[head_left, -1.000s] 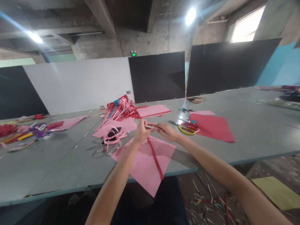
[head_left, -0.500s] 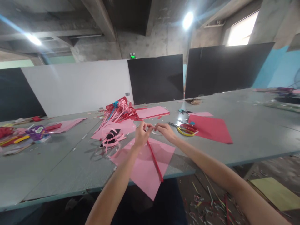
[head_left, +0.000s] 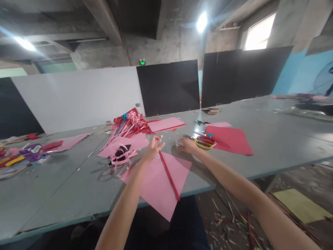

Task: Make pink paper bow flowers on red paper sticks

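On the table a large pink paper sheet lies diagonally, one corner hanging past the front edge. A thin red stick rests across it, its upper end close to my left hand. That hand's fingers are curled, with a small whitish bit at the fingertips, too small to name. To the right, my right hand is low over the table, fingers closed at a pale ring like a tape roll. Scissors with red and yellow handles lie just beyond that wrist.
Left of the sheet are curled pink ribbon and a bunch of red and pink ribbon sticks. Red paper lies right, stacked pink sheets behind, a purple packet far left. Dark and white panels stand at the back.
My hands were together above the red stick's upper end; now they are apart. The right has moved right and down to the pale ring, while the left stays by the stick.
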### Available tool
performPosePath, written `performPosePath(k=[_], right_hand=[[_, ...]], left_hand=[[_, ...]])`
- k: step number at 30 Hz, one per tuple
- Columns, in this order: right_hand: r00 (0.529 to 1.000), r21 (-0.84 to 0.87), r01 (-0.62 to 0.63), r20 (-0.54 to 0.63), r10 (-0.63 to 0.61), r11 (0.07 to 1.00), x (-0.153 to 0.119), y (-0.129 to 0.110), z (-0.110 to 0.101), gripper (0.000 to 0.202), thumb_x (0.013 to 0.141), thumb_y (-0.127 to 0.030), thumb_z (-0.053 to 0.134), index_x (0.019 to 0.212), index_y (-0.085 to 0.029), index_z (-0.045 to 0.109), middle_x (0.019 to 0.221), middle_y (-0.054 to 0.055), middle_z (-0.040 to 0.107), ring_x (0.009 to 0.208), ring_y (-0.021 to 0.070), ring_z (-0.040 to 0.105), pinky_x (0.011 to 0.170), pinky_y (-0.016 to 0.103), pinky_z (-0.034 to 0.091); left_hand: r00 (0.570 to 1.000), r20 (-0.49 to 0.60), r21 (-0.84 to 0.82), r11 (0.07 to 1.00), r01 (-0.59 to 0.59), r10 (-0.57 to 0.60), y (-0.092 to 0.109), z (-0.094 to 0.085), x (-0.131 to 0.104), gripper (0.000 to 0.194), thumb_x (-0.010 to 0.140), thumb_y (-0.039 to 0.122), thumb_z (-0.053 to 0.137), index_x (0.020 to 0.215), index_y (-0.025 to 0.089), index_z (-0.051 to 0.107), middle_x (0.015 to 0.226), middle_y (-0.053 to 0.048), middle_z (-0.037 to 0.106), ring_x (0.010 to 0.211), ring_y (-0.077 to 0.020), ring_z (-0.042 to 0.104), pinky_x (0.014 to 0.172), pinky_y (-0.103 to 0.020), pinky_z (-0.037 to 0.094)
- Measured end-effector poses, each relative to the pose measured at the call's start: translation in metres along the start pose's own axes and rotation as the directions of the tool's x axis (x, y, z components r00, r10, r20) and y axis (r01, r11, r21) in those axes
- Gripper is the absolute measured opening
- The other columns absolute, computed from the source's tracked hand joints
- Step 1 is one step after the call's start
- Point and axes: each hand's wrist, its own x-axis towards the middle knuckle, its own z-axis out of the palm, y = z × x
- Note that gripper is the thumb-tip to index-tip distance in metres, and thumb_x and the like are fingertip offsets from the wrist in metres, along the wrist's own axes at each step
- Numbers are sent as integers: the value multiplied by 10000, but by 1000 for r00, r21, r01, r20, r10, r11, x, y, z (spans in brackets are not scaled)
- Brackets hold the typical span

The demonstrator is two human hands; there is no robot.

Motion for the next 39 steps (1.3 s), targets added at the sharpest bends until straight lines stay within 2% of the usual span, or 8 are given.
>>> performPosePath(k=[3,6,12,17,22,25,28,39], right_hand=[[995,-1,55,-81,-55,998,-4,-19,-7,511,703,-335,693,1184,-230,560,1226,112,573,1102,276,533,882,394,411],[969,65,185,-179,-171,981,-9,-37,-12,590,670,-331,726,1217,-230,530,1239,111,567,1133,283,511,929,443,379],[969,195,226,-150,-199,954,-15,-51,-7,155,766,-263,638,920,-256,655,976,33,698,923,218,627,1019,510,249],[971,270,213,-168,-171,939,-15,-50,-7,97,817,-295,584,844,-257,670,909,13,711,869,201,638,1026,508,231],[976,324,135,-206,-69,936,-11,-50,-13,119,796,-227,561,747,-202,667,784,27,710,755,179,643,885,389,404],[968,364,113,-249,-21,925,-10,-49,-14,102,762,-217,575,730,-190,667,735,34,698,694,175,637,719,305,458],[961,376,142,-273,-37,916,-12,-51,-13,95,758,-231,582,726,-203,666,731,32,689,684,174,629,691,298,457],[940,357,263,-304,-155,896,-16,-60,-14,101,779,-225,567,719,-197,644,725,39,682,693,181,617,709,324,438]], left_hand=[[993,118,79,997,-1,-9,-1,1,-5,140,709,314,595,805,255,513,863,-29,594,724,-180,586,653,-324,487],[984,162,98,990,-97,80,-7,5,-5,177,655,277,653,794,264,544,1003,-67,570,928,-219,576,793,-359,487],[980,156,111,984,-140,122,-10,8,-3,219,638,153,633,813,270,572,1102,-86,538,1128,-235,506,890,-369,467],[986,129,147,981,-123,104,-6,7,-5,284,621,64,596,815,272,595,1021,-70,571,1028,-225,555,852,-364,486],[995,-48,67,994,-88,91,-6,8,-1,419,676,106,578,1065,260,563,1127,-75,570,1079,-213,535,894,-375,463],[988,-143,-4,998,-55,54,-5,7,3,290,737,158,542,1021,205,576,1023,-67,618,932,-173,596,809,-331,496],[991,-87,41,994,-101,104,-2,6,3,114,774,215,548,852,186,627,881,-38,662,817,-155,619,726,-289,500],[978,16,168,964,-205,206,9,9,-5,103,798,252,575,819,219,671,863,-32,699,811,-184,626,773,-326,484]])
